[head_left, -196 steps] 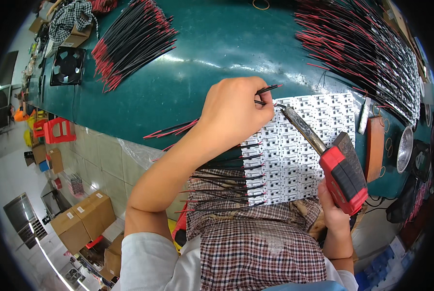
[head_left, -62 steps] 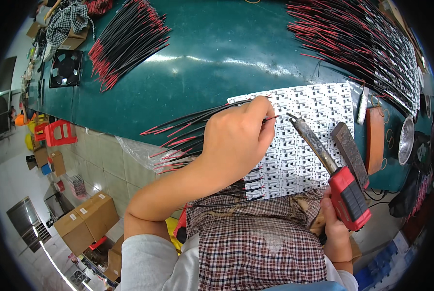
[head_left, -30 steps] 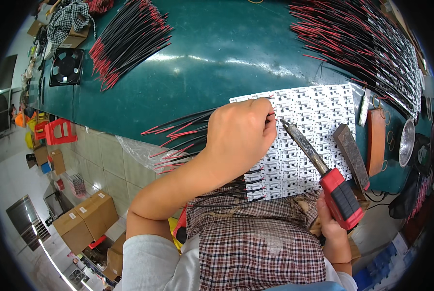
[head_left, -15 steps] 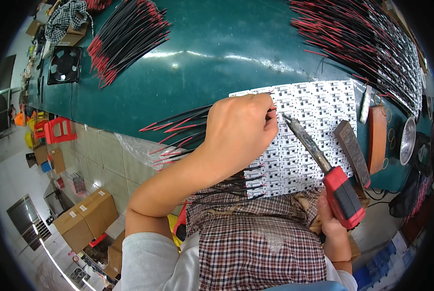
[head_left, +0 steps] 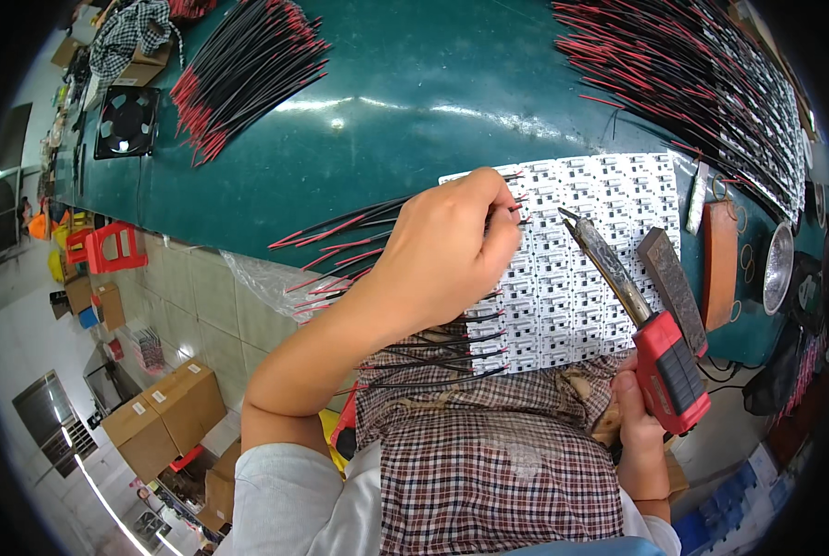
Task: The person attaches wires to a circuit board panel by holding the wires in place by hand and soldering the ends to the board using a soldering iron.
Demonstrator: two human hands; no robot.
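A white panel of small circuit boards [head_left: 563, 306] lies at the table's near edge, in front of me. Along its left side, black and red wires [head_left: 340, 243] stretch leftward, some under my forearm. My left hand [head_left: 452, 250] is closed in a pinch over the panel's upper left part, with a wire end between thumb and forefinger; part of that wire is hidden by the hand. In my right hand [head_left: 631, 412] is a soldering iron [head_left: 676, 375] with a red and black handle, its tip raised over the panel, a little right of my left fingertips and apart from them.
A dark rectangular block [head_left: 671, 292] rests on the panel's right edge. Beyond it are an orange-brown block [head_left: 720, 264] and a metal bowl [head_left: 778, 269]. Wire bundles lie at the far left [head_left: 248, 79] and far right [head_left: 637, 69]. A black fan [head_left: 125, 122] stands at the left edge.
The soldering iron has moved right, its tip now farther from my left fingers. My left hand has shifted slightly, its thumb and forefinger now more visible.
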